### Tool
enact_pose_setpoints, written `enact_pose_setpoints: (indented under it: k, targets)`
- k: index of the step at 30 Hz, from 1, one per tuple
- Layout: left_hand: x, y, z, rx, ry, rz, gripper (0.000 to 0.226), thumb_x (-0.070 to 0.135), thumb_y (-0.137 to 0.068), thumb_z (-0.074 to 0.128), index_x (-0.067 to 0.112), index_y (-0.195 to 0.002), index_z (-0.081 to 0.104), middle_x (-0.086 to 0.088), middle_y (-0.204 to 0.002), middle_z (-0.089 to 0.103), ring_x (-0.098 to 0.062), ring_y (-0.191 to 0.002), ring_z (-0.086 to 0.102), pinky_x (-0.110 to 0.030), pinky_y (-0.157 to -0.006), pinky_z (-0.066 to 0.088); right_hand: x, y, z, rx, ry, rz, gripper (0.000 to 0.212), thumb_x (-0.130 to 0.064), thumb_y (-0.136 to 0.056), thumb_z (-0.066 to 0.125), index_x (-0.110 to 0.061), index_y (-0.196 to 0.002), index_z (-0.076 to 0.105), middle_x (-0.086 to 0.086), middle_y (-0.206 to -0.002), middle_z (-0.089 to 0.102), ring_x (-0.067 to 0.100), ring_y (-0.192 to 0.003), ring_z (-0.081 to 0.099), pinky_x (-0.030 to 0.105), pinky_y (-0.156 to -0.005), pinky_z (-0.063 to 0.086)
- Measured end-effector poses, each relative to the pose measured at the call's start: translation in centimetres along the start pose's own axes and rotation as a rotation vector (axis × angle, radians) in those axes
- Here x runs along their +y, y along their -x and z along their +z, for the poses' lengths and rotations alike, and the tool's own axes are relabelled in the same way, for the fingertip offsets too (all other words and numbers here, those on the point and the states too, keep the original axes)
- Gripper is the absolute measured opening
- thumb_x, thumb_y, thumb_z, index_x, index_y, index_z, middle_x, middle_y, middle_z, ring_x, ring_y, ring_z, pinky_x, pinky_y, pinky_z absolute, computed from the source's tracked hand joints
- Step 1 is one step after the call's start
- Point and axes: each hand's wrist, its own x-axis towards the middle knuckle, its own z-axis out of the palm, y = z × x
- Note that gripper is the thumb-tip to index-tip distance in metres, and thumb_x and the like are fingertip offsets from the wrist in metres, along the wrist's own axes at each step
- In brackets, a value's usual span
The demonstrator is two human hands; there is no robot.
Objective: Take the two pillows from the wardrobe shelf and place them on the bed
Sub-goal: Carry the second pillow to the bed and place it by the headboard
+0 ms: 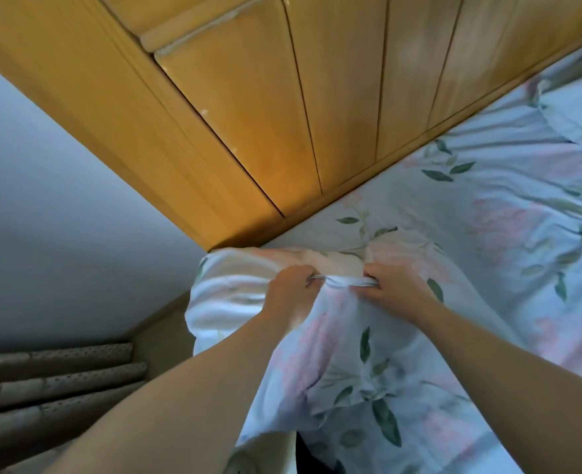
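A pillow [347, 357] in a white cover printed with pink flowers and green leaves lies at the near corner of the bed [508, 213]. My left hand [291, 285] and my right hand [394, 283] both clutch a bunched fold of its cover at the far end, a hand's width apart. The bed sheet carries the same floral print. A second pillow [577, 100] lies at the far right of the bed, partly out of frame. The wardrobe is not in view.
A tall wooden headboard [265, 107] of vertical panels runs along the bed's far side. A pale wall [43, 200] lies to the left. Folds of dotted curtain [60, 374] hang at the lower left.
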Motion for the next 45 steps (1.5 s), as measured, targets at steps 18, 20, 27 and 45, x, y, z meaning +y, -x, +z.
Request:
enact_pose_setpoints:
  k: [18,20,27,45]
  targets:
    - [-6.5,-0.4,7.2,-0.112,-0.187,-0.200,0.050,0.033,-0.091,0.052,0.037,-0.138,0.033,0.009,-0.154,0.017,-0.026,-0.137,0.025,-0.043,-0.105,0.034,4.6,1.3,10.0,0.357,0.184,0.411,0.026,-0.028,-0.088,0.053,-0.009,-0.104,0.061,0.019,-0.108,0.061,0.038,-0.099,0.053,0.045,-0.088,0.039]
    - [-6.8,-1.1,7.3,-0.088,-0.264,-0.178,0.065,0.038,-0.089,0.055,0.041,-0.143,0.019,0.006,-0.156,0.009,-0.027,-0.141,0.018,-0.046,-0.105,0.035,4.3,0.8,10.2,0.323,0.212,0.446,0.041,-0.030,-0.084,0.056,-0.014,-0.121,0.054,0.019,-0.123,0.052,0.038,-0.107,0.047,0.047,-0.092,0.036]
    - [-8.2,-3.0,9.2,-0.089,-0.383,-0.207,0.092,0.043,-0.079,0.065,0.041,-0.146,0.002,0.003,-0.158,0.008,-0.030,-0.145,0.011,-0.055,-0.103,0.035,4.7,-0.6,11.4,0.114,0.234,0.500,0.077,-0.055,-0.086,0.045,-0.036,-0.146,0.001,0.007,-0.155,0.013,0.034,-0.134,0.026,0.053,-0.103,0.031]
    - [-11.9,-5.2,8.7,0.070,-0.416,-0.195,0.045,0.054,-0.081,0.057,0.028,-0.117,0.051,0.000,-0.133,0.042,-0.029,-0.124,0.036,-0.044,-0.098,0.034,8.0,-2.9,14.0,0.425,0.189,0.350,0.020,-0.028,-0.067,0.076,-0.015,-0.077,0.064,0.010,-0.071,0.067,0.034,-0.064,0.064,0.044,-0.069,0.043]
